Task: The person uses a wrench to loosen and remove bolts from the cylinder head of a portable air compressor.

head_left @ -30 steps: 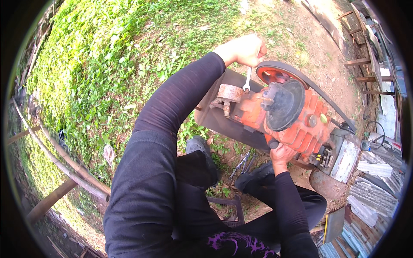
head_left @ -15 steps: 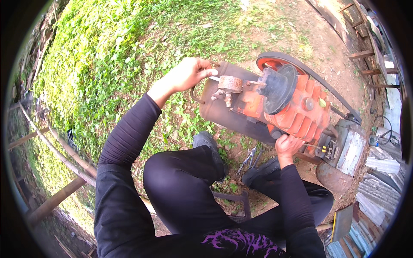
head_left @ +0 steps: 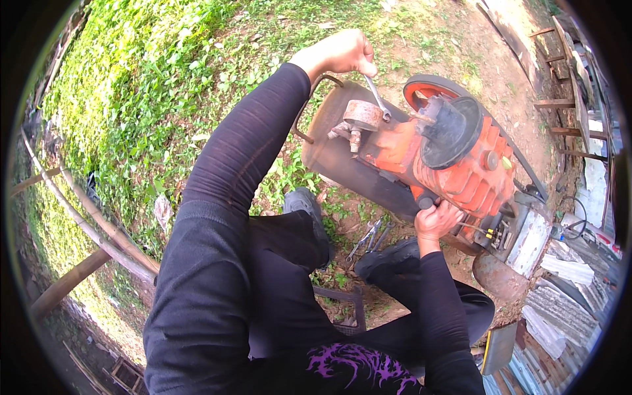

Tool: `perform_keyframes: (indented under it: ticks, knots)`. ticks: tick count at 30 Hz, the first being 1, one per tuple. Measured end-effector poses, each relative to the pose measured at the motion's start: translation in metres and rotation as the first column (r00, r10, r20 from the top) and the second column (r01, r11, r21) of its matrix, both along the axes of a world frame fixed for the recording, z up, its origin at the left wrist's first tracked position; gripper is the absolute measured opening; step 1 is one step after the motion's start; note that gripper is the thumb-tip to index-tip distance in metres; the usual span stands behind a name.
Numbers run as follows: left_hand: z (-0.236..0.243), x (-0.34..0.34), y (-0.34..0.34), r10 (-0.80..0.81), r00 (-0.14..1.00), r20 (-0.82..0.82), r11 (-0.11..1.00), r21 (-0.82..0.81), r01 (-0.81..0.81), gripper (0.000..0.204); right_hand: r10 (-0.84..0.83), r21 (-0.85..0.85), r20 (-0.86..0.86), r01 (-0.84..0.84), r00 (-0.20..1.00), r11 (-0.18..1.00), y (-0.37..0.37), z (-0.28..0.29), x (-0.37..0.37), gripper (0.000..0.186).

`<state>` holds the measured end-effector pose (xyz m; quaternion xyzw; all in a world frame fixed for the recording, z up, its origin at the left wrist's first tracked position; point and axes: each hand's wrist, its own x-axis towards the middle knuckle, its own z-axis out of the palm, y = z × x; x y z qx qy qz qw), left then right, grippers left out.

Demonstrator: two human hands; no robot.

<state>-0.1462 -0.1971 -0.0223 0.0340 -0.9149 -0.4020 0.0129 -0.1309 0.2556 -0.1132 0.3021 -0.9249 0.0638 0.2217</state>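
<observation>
My left hand (head_left: 349, 54) is closed round the far end of a silver wrench (head_left: 376, 97). The wrench's jaw meets a fitting close to the rusty round gauge (head_left: 362, 114) on an old air compressor's brown tank (head_left: 339, 164). Whether the jaw grips that fitting is too small to tell. Bent fingers of my right hand (head_left: 436, 222) hold the near side of the orange ribbed compressor head (head_left: 471, 181), beside a dark round cap (head_left: 426, 200). A broad black disc (head_left: 454, 135) sits on top of the machine.
A belt (head_left: 520, 155) runs from the orange pulley (head_left: 416, 92) to a rusty motor (head_left: 530, 230). Several metal tools (head_left: 370, 240) lie on the ground by my shoes. Corrugated sheets (head_left: 559, 309) are piled at the right, and a pole fence (head_left: 99, 210) stands at the left.
My left hand has moved right and away from me, with the wrench swung upright beyond the gauge. My right hand stays at the compressor head. The view has shifted slightly.
</observation>
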Motion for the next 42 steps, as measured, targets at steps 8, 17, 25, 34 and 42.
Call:
perform_keyframes:
  ticks: [8, 17, 25, 34, 42]
  knots:
    - [-0.012, -0.007, 0.01, 0.053, 0.997, -0.062, 0.991, 0.126, -0.045, 0.032, 0.014, -0.03, -0.031, -0.014, 0.999, 0.999, -0.003, 0.001, 0.0, 0.043]
    - [-0.008, 0.012, 0.015, 0.075, 0.98, -0.186, 0.979, -0.174, -0.108, 0.046, -0.026, -0.018, 0.036, 0.027, 0.999, 0.999, 0.008, -0.012, -0.001, 0.035]
    - [0.021, 0.113, 0.029, 0.199, 0.969, 0.145, 0.973, 0.086, -0.212, 0.028, 0.006, -0.044, -0.045, -0.007, 0.999, 0.999, -0.003, 0.002, 0.001, 0.025]
    - [0.026, 0.051, -0.024, -0.011, 0.931, 0.366, 0.882, 0.442, -0.163, 0.019, -0.022, -0.032, -0.033, 0.021, 0.999, 0.999, -0.007, 0.003, 0.002, 0.019]
    - [0.005, 0.017, -0.017, -0.129, 0.9, 0.416, 0.72, 0.663, -0.203, 0.013, -0.012, 0.006, -0.046, 0.012, 0.999, 1.0, 0.002, -0.005, 0.001, 0.026]
